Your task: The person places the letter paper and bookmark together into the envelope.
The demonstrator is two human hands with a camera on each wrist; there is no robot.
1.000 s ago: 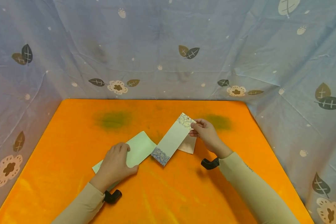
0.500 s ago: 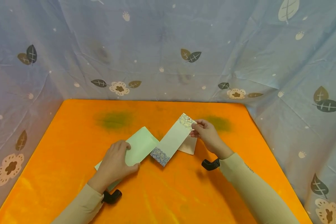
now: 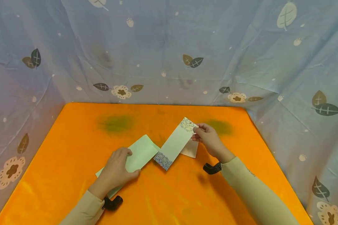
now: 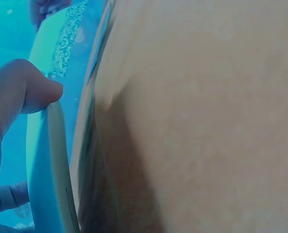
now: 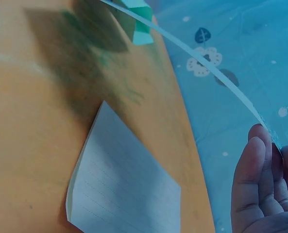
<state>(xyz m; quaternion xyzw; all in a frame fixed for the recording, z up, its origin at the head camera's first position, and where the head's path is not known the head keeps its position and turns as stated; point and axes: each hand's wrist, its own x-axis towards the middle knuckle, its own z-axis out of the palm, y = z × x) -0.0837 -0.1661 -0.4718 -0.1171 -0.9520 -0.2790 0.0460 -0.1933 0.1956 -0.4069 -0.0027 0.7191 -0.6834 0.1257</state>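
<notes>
My left hand (image 3: 115,170) grips a pale green envelope (image 3: 142,153) by its long edges, thumb on the near side and fingers on the far side. In the left wrist view, the thumb (image 4: 42,90) presses the edge of its layered paper. My right hand (image 3: 209,139) pinches a long white card (image 3: 176,142) near its top corner. Lacy patterned bands cover both card ends, yellowish above and blue below. The card slants down to the envelope's right end; I cannot tell whether they touch. From the right wrist, the card (image 5: 202,58) shows edge-on, bowed.
Behind the card, a folded whitish sheet (image 3: 190,149) with faint dotted lines lies on the orange cloth-covered table (image 3: 169,197). Patterned blue-grey curtains (image 3: 157,47) enclose the table's back and sides. A black strap-mounted device (image 3: 112,203) sits at each wrist.
The head view has tilted up and shifted slightly. The envelope edged a little to the right toward the card between the first and second frames. Both holds stay the same.
</notes>
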